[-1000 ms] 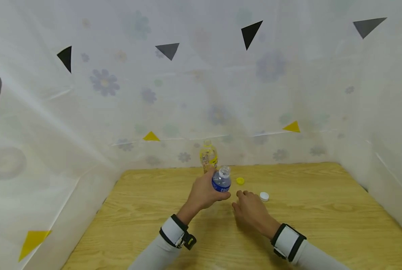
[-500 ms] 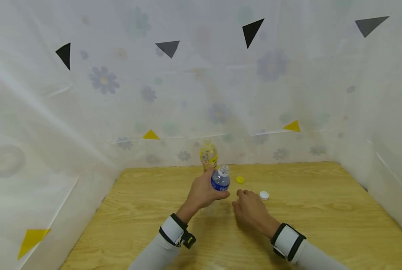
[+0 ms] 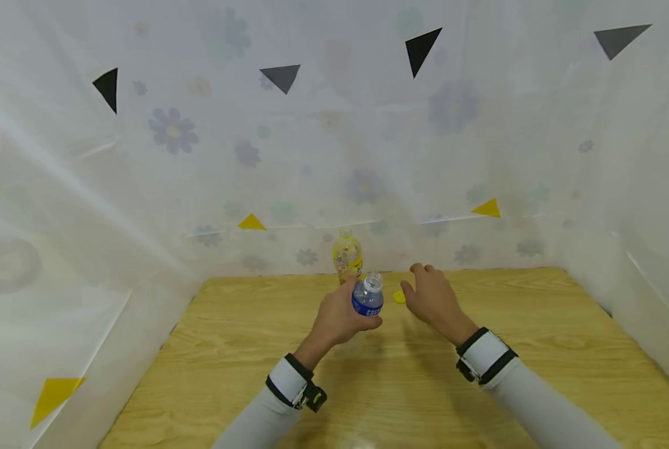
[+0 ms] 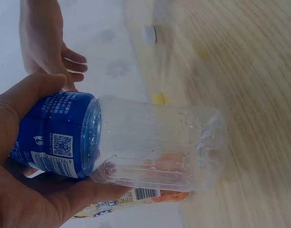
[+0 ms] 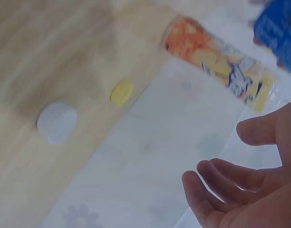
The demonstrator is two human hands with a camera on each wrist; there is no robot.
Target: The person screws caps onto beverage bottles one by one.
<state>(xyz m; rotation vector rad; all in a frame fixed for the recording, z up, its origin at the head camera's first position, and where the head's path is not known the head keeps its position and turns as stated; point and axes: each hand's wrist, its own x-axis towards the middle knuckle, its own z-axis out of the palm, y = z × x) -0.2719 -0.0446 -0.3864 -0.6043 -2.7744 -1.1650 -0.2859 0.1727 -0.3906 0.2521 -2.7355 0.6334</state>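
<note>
My left hand [image 3: 336, 317] grips a clear plastic bottle with a blue label [image 3: 367, 300], fingers and thumb around the label. Its neck is uncapped, and the left wrist view shows droplets on the clear lower part of the bottle [image 4: 154, 142], held over the table. Raised to the right of it, my right hand [image 3: 436, 300] has loosely bent fingers with nothing between them. A yellow cap [image 3: 398, 297] lies on the table beside the right thumb in the head view. The white cap [image 5: 57, 120] shows in both wrist views; the right hand hides it from the head camera.
A second uncapped bottle with a yellow and orange label [image 3: 347, 257] stands behind the left hand, near the back edge of the wooden table [image 3: 244, 349]. White sheeting [image 3: 312, 156] with flower prints and coloured triangles encloses the table at the back and sides.
My right hand has lifted and moved away from me and slightly right, now covering the white cap in the head view. The left hand and its bottle have hardly moved.
</note>
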